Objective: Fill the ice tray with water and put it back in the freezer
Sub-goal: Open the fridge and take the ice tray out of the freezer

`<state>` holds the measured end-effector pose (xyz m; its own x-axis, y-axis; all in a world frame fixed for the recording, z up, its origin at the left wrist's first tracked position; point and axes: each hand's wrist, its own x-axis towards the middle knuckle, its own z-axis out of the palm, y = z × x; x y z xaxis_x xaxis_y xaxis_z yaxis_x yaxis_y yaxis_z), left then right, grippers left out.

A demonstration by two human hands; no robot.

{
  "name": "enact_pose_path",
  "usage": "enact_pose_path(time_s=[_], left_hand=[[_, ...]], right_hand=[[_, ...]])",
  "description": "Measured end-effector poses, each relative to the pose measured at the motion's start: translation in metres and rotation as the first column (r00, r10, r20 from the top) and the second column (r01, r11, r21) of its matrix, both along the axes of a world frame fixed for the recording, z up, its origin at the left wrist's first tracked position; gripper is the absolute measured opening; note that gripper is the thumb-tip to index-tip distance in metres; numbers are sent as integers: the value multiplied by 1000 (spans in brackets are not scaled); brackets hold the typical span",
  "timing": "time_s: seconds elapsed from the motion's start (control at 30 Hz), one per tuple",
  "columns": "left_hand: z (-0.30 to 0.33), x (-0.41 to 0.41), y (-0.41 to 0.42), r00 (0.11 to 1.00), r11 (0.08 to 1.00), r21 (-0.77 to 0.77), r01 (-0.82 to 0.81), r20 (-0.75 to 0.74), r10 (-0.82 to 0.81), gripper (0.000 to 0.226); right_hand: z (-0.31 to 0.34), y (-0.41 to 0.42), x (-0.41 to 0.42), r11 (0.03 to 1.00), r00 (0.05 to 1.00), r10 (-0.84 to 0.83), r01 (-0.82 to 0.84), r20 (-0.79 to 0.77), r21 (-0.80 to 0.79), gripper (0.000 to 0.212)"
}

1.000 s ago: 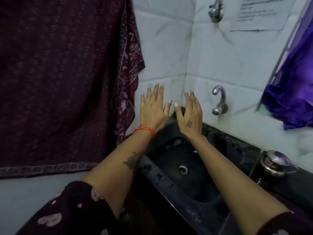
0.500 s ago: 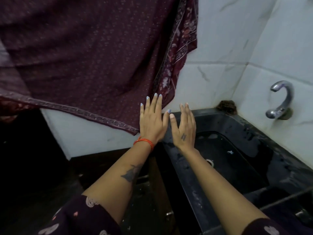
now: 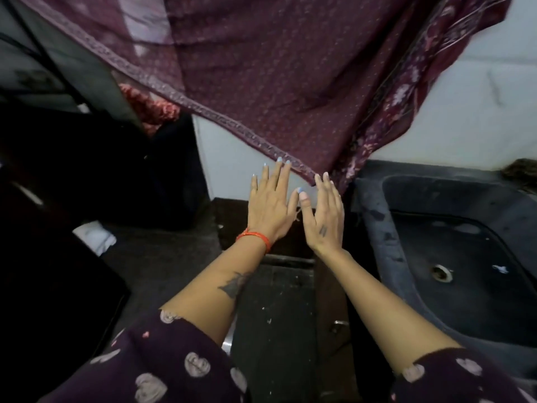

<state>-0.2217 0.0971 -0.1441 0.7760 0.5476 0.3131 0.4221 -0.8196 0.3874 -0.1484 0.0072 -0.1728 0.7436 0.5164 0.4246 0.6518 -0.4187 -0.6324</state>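
Maroon cloth (image 3: 290, 82), dotted, patterned border, hangs above and beyond both hands. Left hand (image 3: 271, 205) and right hand (image 3: 324, 216) held out flat, backs up, fingers straight, thumbs nearly touching; neither holds anything. Orange thread (image 3: 254, 237) on left wrist. Black sink (image 3: 453, 257), drain visible, lies right of the right hand. Ice tray not visible; freezer cannot be made out.
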Motion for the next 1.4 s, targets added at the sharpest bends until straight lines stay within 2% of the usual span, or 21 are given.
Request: enact_pose_path(time_s=[0.17, 0.4, 0.6, 0.77, 0.9, 1.13, 1.23, 1.4], left_hand=[[-31, -53, 17, 993, 998, 6, -70, -91, 71, 78], [-69, -123, 31, 978, 988, -31, -150, -152, 144, 72], [-98, -183, 32, 938, 946, -119, -302, -215, 272, 65], [-115, -222, 33, 881, 881, -161, -444, -255, 398, 58], [-126, -244, 33, 797, 775, -210, -597, -265, 542, 59], [-130, -271, 25, 558, 478, -314, -820, -256, 789, 58], [-132, -283, 18, 435, 334, -372, -866, -233, 870, 59], [-132, -308, 10, 232, 108, -485, -868, -203, 951, 60]], right_hand=[[-25, 21, -48, 992, 992, 97, -103, -84, -67, 77], [-53, 39, -110, 950, 952, 233, -266, -197, -164, 70], [-81, 55, -159, 872, 896, 351, -419, -273, -253, 68], [-97, 69, -190, 767, 811, 473, -571, -343, -292, 65], [-109, 85, -207, 613, 694, 613, -719, -377, -328, 60], [-114, 114, -224, 318, 443, 773, -890, -454, -327, 70], [-116, 121, -237, 219, 364, 800, -917, -477, -334, 81], [-115, 139, -264, 117, 252, 816, -953, -521, -278, 64]])
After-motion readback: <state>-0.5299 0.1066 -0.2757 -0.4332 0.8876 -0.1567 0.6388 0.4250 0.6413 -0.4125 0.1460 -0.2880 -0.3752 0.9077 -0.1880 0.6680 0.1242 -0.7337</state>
